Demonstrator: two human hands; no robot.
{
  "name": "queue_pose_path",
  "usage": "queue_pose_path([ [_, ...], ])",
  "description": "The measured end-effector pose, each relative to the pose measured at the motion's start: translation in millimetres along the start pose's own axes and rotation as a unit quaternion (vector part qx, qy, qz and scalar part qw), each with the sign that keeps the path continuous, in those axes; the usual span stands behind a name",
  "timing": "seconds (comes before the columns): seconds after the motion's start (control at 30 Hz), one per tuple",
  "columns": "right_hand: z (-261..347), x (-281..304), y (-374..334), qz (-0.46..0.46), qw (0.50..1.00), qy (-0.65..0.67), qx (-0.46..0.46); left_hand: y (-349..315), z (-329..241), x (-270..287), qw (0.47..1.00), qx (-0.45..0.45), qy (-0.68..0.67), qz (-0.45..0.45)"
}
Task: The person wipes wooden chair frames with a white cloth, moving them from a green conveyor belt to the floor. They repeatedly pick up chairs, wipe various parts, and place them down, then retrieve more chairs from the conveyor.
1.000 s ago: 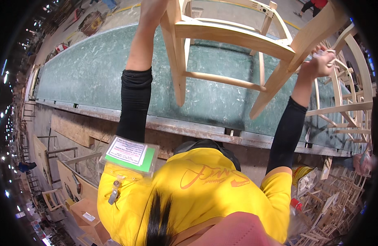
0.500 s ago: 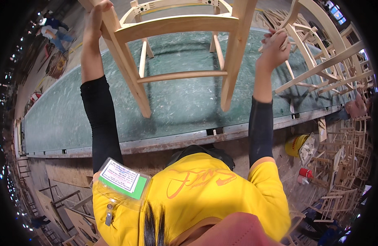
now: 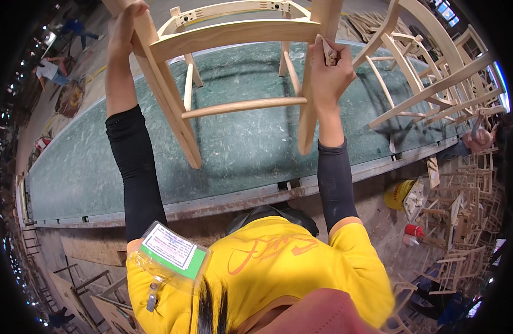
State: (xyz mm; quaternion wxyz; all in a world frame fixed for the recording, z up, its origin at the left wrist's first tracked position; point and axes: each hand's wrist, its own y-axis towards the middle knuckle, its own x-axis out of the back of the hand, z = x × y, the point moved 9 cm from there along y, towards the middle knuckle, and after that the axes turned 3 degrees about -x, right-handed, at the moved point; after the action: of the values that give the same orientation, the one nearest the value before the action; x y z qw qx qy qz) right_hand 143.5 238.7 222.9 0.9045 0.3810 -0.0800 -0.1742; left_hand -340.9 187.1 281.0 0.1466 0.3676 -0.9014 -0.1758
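Observation:
A bare wooden chair frame [image 3: 234, 40] stands on a long green-topped table [image 3: 240, 150] in front of me. My left hand [image 3: 132, 16] is closed around the upper part of its left post, near the top edge of the view. At the right post, my right hand [image 3: 331, 69] is closed with fingers bent, pinching a small pale tan piece [image 3: 326, 49] whose kind I cannot make out. That piece is beside the joint of curved rail and right post; whether it touches the wood is unclear. A round rung [image 3: 245, 106] joins the posts lower down.
More wooden chair frames [image 3: 429, 83] crowd the table's right end. Below them stand a yellow bucket [image 3: 398, 195], a red container [image 3: 414, 230] and many stacked chair parts on the floor. People [image 3: 53, 72] are at the far left; another person [image 3: 479, 139] is at the right.
My right hand has moved left, from beside the chair to its right post, with the pale piece still in it. My left hand keeps its hold; the chair appears slightly shifted in view.

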Motion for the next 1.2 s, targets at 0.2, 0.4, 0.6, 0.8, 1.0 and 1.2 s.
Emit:
queue_pose_path([
  [0.2,0.1,-6.3,6.2,-0.032,0.996,-0.07,0.036,1.4,-2.1,-2.9,1.0,-0.015,0.008,-0.006],
  [0.4,10.7,-10.0,10.1,-0.031,0.992,-0.103,0.067,3.6,0.3,-2.6,1.0,-0.012,0.003,0.002],
  [0.6,2.9,-13.9,14.6,-0.019,0.992,-0.119,0.047,-15.4,-27.1,-6.9,0.992,-0.113,0.011,-0.048],
  [0.8,4.6,-14.1,13.7,0.006,0.983,-0.176,0.048,-14.3,-14.3,-9.1,0.998,-0.036,-0.016,-0.048],
  [1.0,9.6,-16.1,19.5,0.014,0.973,-0.222,0.067,-9.8,-1.9,-13.1,0.998,-0.01,-0.062,-0.032],
  [1.2,14.2,-14.2,13.6,0.074,0.95,-0.3,0.046,-12.2,-22.4,-12.6,0.995,-0.096,-0.022,-0.028],
])
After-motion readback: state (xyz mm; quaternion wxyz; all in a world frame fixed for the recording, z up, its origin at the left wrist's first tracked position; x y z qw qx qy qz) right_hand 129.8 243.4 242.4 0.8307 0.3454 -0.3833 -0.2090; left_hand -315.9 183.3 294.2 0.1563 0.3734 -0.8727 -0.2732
